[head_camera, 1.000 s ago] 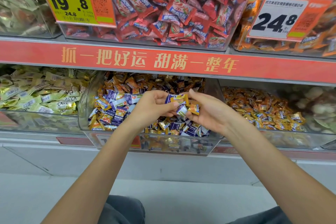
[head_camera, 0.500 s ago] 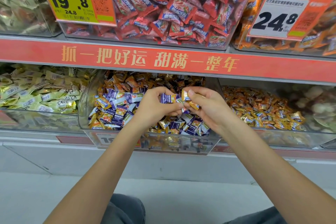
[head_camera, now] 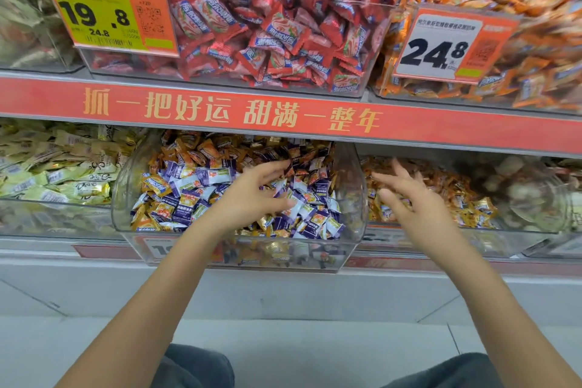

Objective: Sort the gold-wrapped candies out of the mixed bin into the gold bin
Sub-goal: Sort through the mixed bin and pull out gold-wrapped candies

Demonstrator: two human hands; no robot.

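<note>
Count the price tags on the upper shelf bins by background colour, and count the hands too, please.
Yellow price tag: 1
White price tag: 1
Hands: 2, the left hand over the mixed bin and the right hand over the gold bin, both holding nothing
Total: 4

Both forearms (head_camera: 151, 302) are bare with no sleeves showing, and dark grey trousers (head_camera: 201, 368) cover the knees.

Heaped with purple, white and gold-wrapped candies (head_camera: 156, 185): clear mixed bin (head_camera: 126, 186), tilted forward. Just right, touching: gold bin (head_camera: 516, 239), filled with gold wrappers.
</note>
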